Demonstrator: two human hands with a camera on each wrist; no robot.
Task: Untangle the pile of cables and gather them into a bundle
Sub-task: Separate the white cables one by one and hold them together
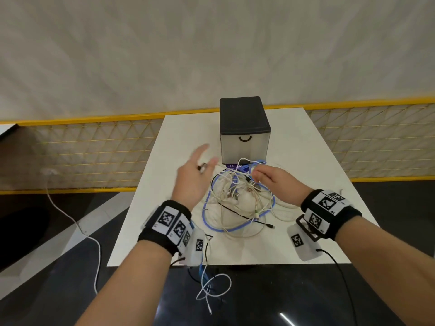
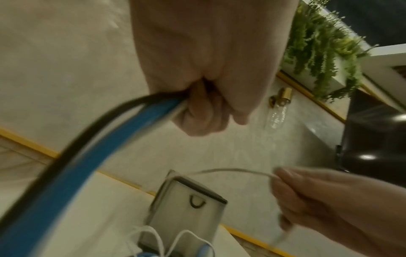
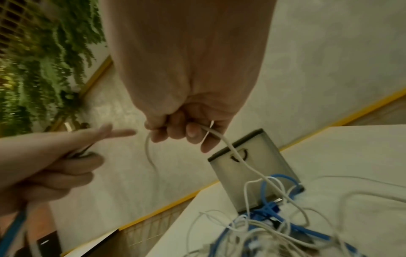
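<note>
- Two hands work above the pile of cables, which lies tangled on the white table just in front of the small drawer unit.
- Left hand: lower fingers are curled round gathered strands, a blue cable, a black cable and a white one, while the index and middle fingers point straight out. The strands trail off the table's near edge and hang towards the floor.
- Right hand: fingers are clamped on a thin white cable that runs down into the pile.
- Risk: the white cable is threaded through loops of blue and white; a hard pull would likely tighten the knot or drag the whole pile rather than free one strand.
- Risk: the hanging strands could slide off the table by their own weight if the left hand's hold loosens.
- Risk: cables lie against the drawer unit's base; a snag there may shift it.
- Hard to make out: the left hand is motion-blurred in the head view, so which strands it holds is read from the wrist view alone.
- Hidden: the centre of the tangle is too dense to trace, and the plug ends are mostly not identifiable.
- Cut off: the near part of the pile runs out of the right wrist view.
</note>
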